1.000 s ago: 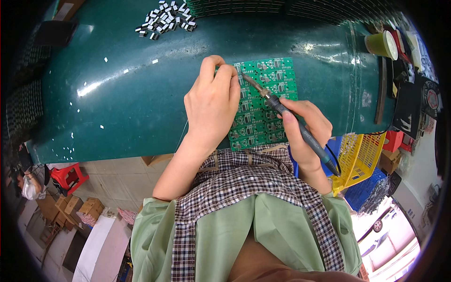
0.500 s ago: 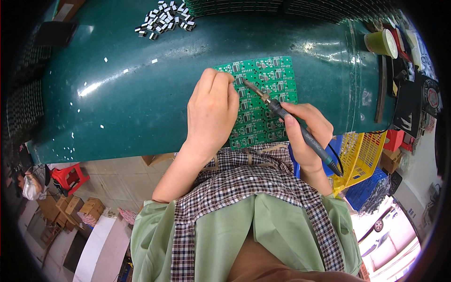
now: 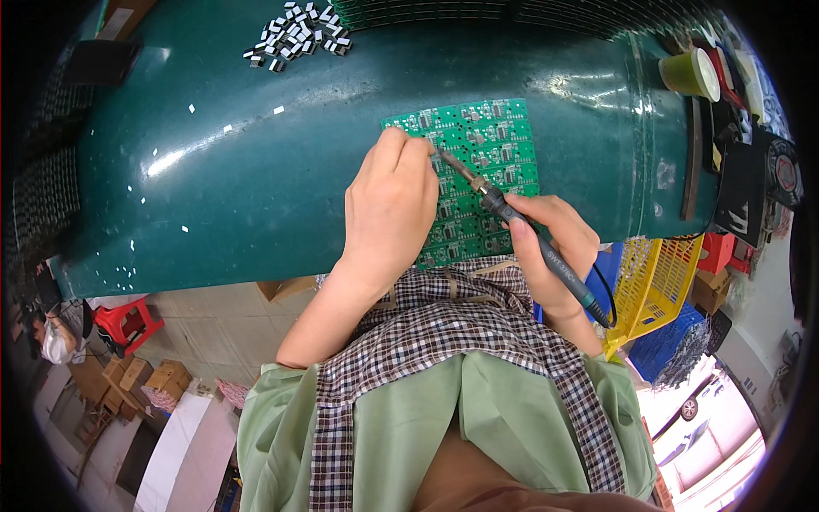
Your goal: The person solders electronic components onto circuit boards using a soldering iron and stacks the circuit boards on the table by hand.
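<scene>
At near edge of glossy dark-green tabletop point(image 3: 256, 205): green rectangular circuit-board panel point(image 3: 510, 154). With right hand point(image 3: 559, 232) gripping slim grey soldering iron point(image 3: 560, 269) over panel, left hand point(image 3: 388, 205) curled, any pinch hidden: apparently soldering joints. Next: steady iron, then lift clear.

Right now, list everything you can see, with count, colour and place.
Table: one, dark green, across the upper half
Circuit board panel: one, green, on the table
Soldering iron: one, grey and teal, tip over the panel
Small blocks: many, black and white, heaped at the table's far side
Flakes: over ten, white, scattered on the table's left
Cup: one, green, far right
Basket: one, yellow, below the table's right
Stool: one, red, lower left
Boxes: several, brown, lower left
Apron: one, checked, on the person
Left hand: one, bare, at the panel
Right hand: one, bare, holding the iron
</scene>
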`<state>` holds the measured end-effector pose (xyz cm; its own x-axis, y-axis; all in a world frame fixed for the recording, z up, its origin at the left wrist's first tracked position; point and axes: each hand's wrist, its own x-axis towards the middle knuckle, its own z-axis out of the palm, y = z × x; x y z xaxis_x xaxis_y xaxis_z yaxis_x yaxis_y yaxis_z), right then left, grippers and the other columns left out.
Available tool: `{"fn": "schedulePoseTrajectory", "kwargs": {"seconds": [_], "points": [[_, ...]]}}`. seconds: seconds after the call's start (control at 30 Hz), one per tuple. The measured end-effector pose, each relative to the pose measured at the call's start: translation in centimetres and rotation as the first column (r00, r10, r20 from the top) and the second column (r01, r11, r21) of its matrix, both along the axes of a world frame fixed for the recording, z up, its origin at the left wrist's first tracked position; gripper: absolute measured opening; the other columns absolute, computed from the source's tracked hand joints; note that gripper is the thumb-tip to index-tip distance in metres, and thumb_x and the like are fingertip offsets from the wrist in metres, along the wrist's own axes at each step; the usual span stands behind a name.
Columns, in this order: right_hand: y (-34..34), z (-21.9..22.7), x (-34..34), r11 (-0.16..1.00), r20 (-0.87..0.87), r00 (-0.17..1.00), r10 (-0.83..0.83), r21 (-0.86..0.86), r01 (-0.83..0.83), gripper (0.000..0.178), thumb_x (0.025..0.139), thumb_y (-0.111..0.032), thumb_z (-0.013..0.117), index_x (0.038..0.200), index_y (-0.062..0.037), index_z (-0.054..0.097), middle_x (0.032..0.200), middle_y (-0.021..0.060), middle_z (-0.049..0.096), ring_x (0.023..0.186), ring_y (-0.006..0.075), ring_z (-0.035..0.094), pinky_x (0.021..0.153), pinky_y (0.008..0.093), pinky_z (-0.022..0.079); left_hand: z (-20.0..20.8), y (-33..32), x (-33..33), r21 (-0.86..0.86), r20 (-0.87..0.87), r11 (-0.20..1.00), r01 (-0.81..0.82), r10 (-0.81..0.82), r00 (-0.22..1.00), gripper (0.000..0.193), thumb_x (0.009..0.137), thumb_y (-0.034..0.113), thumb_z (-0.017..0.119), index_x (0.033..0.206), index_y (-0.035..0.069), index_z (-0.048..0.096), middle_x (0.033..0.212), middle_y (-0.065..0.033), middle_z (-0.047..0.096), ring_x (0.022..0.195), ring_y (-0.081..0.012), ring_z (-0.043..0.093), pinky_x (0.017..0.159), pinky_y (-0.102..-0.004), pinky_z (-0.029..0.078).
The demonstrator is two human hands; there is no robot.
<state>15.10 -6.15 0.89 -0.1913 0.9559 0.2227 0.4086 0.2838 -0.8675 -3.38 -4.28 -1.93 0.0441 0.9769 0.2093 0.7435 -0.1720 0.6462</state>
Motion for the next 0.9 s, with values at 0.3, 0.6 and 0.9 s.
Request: {"fn": "schedulePoseTrajectory", "kwargs": {"seconds": [0.3,0.6,0.9], "points": [[-0.7,0.5,1.0,1.000,0.020,1.000,-0.002,0.016,0.001,0.018,0.077,-0.001,0.065,0.094,0.0042,0.066,0.075,0.0155,0.065,0.064,0.0241,0.064,0.056,0.0298,0.049,0.5,-1.3,-0.5,-0.094,0.073,0.996,-0.008,0.015,0.997,0.012,0.079,0.001,0.061,0.089,0.004,0.054,0.084,-0.0104,0.052,0.067,-0.0295,0.059,0.057,-0.0379,0.048],[-0.6,0.3,0.8,0.999,0.037,0.999,0.040,-0.002,-0.040,0.019,0.077,-0.002,0.067,0.095,0.0037,0.066,0.075,0.0146,0.065,0.062,0.0229,0.063,0.055,0.0293,0.048,0.1,-1.3,-0.2,-0.038,0.075,0.999,0.016,-0.014,0.997,0.013,0.078,-0.002,0.059,0.089,0.002,0.053,0.085,-0.0117,0.052,0.070,-0.0303,0.059,0.058,-0.0383,0.049],[-1.0,-0.1,0.8,0.998,0.038,0.998,0.043,0.050,-0.045,0.021,0.075,-0.002,0.067,0.095,0.0026,0.066,0.075,0.0141,0.066,0.064,0.0233,0.065,0.056,0.0290,0.049,0.2,-1.5,0.5,-0.069,0.077,0.998,0.003,0.002,0.997,0.013,0.079,-0.003,0.059,0.090,0.002,0.054,0.084,-0.0111,0.052,0.068,-0.0276,0.057,0.058,-0.0361,0.046]]}}
